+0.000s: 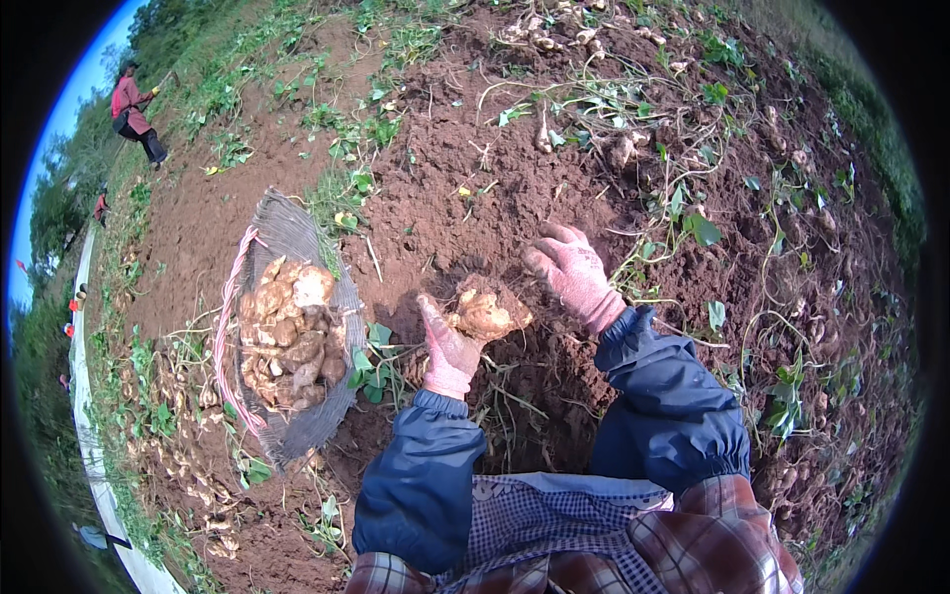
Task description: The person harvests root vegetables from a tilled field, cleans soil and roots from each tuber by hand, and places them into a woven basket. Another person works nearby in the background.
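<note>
My left hand (450,349), in a soil-stained pink glove, holds a large pale tan tuber (486,315) with dark earth stuck to its upper side. To the right of the tuber, my right hand (568,267) hovers over the loose soil in a matching glove. Its fingers are spread and nothing is in them. A grey woven basket (286,211) with a pink-and-white twisted handle (226,327) stands left of my left hand. Similar tubers (289,341) are heaped inside it, one with a white, bare-looking patch.
Reddish-brown soil (460,185) slopes around me, strewn with green vines (675,200). More dug tubers lie at the top (549,33) and lower left (211,482). One person (133,108) stands upslope holding a tool, another (102,206) farther off. A pale strip (85,416) runs along the left edge.
</note>
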Available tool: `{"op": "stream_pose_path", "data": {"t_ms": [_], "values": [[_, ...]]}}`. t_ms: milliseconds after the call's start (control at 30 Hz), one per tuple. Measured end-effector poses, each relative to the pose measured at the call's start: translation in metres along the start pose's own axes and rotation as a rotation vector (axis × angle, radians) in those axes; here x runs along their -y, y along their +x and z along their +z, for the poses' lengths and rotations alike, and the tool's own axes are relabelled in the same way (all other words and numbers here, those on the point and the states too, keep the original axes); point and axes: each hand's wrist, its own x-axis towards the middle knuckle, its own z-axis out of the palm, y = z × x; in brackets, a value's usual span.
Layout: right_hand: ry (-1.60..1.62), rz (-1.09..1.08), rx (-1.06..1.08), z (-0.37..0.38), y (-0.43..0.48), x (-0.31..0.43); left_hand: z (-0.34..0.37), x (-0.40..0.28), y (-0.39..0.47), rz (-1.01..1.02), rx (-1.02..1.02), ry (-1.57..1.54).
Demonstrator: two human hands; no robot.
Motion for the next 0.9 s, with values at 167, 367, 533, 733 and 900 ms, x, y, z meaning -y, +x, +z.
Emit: {"op": "stream_pose_path", "data": {"t_ms": [167, 367, 533, 733, 900], "values": [[0.137, -0.042, 0.631, 0.0, -0.012, 0.015, -0.01, -0.003, 0.001, -0.168, -0.069, -0.179], [0.094, -0.075, 0.735, 0.002, -0.01, 0.019, -0.02, -0.006, -0.001, -0.233, -0.181, -0.249], [0.631, 0.205, 0.51, 0.007, -0.014, 0.032, -0.018, -0.006, 0.001, -0.304, -0.144, -0.6], [0.266, -0.027, 0.475, 0.002, -0.014, 0.028, -0.013, -0.031, 0.003, -0.132, -0.174, -0.451], [1.296, 0.538, 0.269, 0.006, -0.006, 0.026, -0.025, -0.05, 0.003, 0.091, -0.15, -0.298]]}}
